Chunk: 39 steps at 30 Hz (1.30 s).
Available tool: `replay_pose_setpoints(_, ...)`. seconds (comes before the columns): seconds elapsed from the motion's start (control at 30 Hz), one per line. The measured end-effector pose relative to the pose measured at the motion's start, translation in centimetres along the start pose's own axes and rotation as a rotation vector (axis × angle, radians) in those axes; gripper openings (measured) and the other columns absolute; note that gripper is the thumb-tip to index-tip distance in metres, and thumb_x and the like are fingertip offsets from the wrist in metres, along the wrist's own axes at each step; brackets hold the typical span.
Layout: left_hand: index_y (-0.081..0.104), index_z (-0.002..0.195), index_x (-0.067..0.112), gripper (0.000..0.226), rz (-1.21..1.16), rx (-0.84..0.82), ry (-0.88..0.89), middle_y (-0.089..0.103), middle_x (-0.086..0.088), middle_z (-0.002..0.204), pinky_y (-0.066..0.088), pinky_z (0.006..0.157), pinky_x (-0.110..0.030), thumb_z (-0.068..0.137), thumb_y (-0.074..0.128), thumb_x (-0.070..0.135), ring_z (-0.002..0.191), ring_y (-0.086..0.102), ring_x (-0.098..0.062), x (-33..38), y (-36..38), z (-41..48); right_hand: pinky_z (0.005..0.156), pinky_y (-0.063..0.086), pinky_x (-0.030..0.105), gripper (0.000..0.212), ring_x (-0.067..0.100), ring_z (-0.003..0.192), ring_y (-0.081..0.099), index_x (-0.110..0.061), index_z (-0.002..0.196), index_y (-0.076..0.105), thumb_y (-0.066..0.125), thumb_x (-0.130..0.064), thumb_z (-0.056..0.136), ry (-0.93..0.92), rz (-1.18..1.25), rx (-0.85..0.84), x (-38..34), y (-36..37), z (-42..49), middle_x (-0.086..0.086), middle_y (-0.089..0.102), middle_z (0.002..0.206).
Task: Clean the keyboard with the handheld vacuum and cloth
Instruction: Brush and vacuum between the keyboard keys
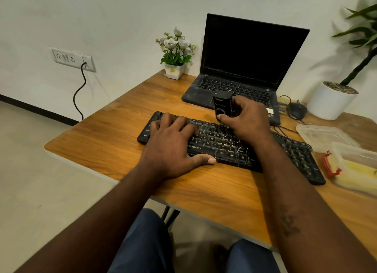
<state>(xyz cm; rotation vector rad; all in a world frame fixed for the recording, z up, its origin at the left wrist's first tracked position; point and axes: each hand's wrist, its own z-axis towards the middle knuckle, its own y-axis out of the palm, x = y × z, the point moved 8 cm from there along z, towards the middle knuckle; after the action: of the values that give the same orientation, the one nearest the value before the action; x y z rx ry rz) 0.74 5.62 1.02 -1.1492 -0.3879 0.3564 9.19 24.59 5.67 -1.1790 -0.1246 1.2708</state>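
Right hand (247,119) is curled round a small black handheld vacuum (222,107), holding it upright with its lower end on the top key rows, about mid-board. Left hand (173,138) lies spread flat over the left half of the black Zebronics keyboard (224,148), thumb along its front edge, pinning it down. The board sits angled across the front half of the wooden desk (102,142), with pale crumbs on the keys right of centre.

What I'd worry about: the nozzle could hook a keycap and pop it off, or the board could skate if that left palm lifts. The black cables (283,130) by the board's back edge could get snagged too.

Containers: at the desk's right edge, a clear plastic tub (359,164) holds something yellow. It might be the cloth, can't tell. A flat clear lid or tray (324,136) lies just behind it, and I can't see anything in it.
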Motion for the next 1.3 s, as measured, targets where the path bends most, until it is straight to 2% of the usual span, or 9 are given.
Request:
replay_pose_setpoints(0.1, 0.052, 0.138, 0.035, 0.1, -0.004, -0.004, 0.001, 0.048, 0.008, 0.139, 0.03, 0.108, -0.05, 0.071, 0.027, 0.105, 0.131, 0.031, -0.021, 0.0, 0.1, 0.1, 0.079, 0.057, 0.025, 0.051, 0.012, 0.1, 0.068, -0.02, 0.129, 0.068, 0.086, -0.033, 0.083, 0.017, 0.014, 0.025, 0.2, -0.6, -0.1, 0.0, 0.075, 0.119)
replay_pose_setpoints(0.23, 0.052, 0.139, 0.035, 0.101, -0.009, -0.004, 0.003, 0.047, 0.007, 0.14, 0.031, 0.108, -0.051, 0.07, 0.028, 0.105, 0.131, 0.031, -0.021, -0.1, 0.2, 0.2, 0.072, 0.058, 0.022, 0.058, 0.009, 0.087, 0.07, -0.024, 0.135, 0.065, 0.087, -0.028, 0.082, -0.037, 0.195, -0.184, -0.4, -0.1, -0.9, -0.012, 0.072, 0.109)
replay_pose_setpoints(0.33, 0.052, 0.139, 0.035, 0.101, -0.01, -0.001, 0.004, 0.048, 0.007, 0.141, 0.031, 0.108, -0.051, 0.07, 0.027, 0.105, 0.132, 0.031, -0.021, -0.1, 0.1, 0.1, 0.073, 0.053, 0.018, 0.062, 0.004, 0.09, 0.067, -0.023, 0.14, 0.061, 0.086, -0.022, 0.082, -0.038, 0.201, -0.261, 0.0, -0.2, -1.1, -0.019, 0.066, 0.106)
replay_pose_setpoints(0.4, 0.053, 0.137, 0.035, 0.101, -0.007, 0.005, 0.004, 0.049, 0.008, 0.14, 0.032, 0.108, -0.053, 0.07, 0.025, 0.105, 0.131, 0.032, -0.021, -0.2, 0.1, 0.1, 0.078, 0.054, 0.022, 0.065, 0.002, 0.095, 0.065, -0.02, 0.142, 0.058, 0.085, -0.018, 0.082, 0.023, 0.245, -0.256, 1.4, -1.1, -0.9, -0.019, 0.063, 0.105)
replay_pose_setpoints(0.5, 0.053, 0.137, 0.036, 0.101, -0.005, -0.003, -0.001, 0.049, 0.008, 0.14, 0.032, 0.11, -0.053, 0.07, 0.025, 0.106, 0.132, 0.031, -0.021, -0.2, 0.1, 0.1, 0.085, 0.06, 0.033, 0.069, 0.013, 0.101, 0.069, -0.019, 0.142, 0.058, 0.087, -0.018, 0.08, 0.08, 0.247, -0.23, 3.8, -2.8, -0.8, -0.009, 0.068, 0.114)
replay_pose_setpoints(0.6, 0.053, 0.137, 0.036, 0.1, -0.009, 0.001, 0.001, 0.049, 0.008, 0.14, 0.031, 0.11, -0.052, 0.07, 0.026, 0.105, 0.131, 0.031, -0.021, -0.2, 0.1, 0.1, 0.085, 0.063, 0.039, 0.068, 0.018, 0.104, 0.07, -0.021, 0.14, 0.061, 0.088, -0.019, 0.078, 0.094, 0.257, -0.212, 4.4, -3.2, -0.9, 0.0, 0.07, 0.121)
replay_pose_setpoints(0.83, 0.053, 0.137, 0.036, 0.101, 0.006, -0.003, -0.009, 0.048, 0.008, 0.139, 0.03, 0.106, -0.05, 0.069, 0.025, 0.106, 0.131, 0.031, -0.022, -0.2, 0.2, 0.1, 0.085, 0.059, 0.031, 0.042, 0.005, 0.098, 0.068, -0.025, 0.118, 0.071, 0.088, -0.024, 0.08, -0.137, 0.203, -0.246, -1.6, 0.6, -1.6, -0.012, 0.073, 0.107)
replay_pose_setpoints(1.07, 0.053, 0.136, 0.037, 0.099, -0.005, -0.004, -0.011, 0.048, 0.008, 0.139, 0.031, 0.108, -0.05, 0.069, 0.026, 0.106, 0.132, 0.031, -0.021, -0.2, 0.1, 0.1, 0.089, 0.063, 0.041, 0.061, 0.011, 0.099, 0.071, -0.023, 0.136, 0.062, 0.087, -0.017, 0.08, 0.029, 0.287, -0.252, 2.4, -2.2, -1.3, -0.01, 0.07, 0.112)
replay_pose_setpoints(1.3, 0.053, 0.136, 0.037, 0.1, -0.006, -0.004, -0.009, 0.049, 0.008, 0.138, 0.031, 0.107, -0.05, 0.069, 0.026, 0.106, 0.131, 0.031, -0.021, -0.2, 0.1, 0.0, 0.085, 0.064, 0.038, 0.051, 0.012, 0.094, 0.072, -0.027, 0.127, 0.067, 0.087, -0.017, 0.08, 0.018, 0.312, -0.26, 1.5, -1.9, -1.7, -0.008, 0.073, 0.106)
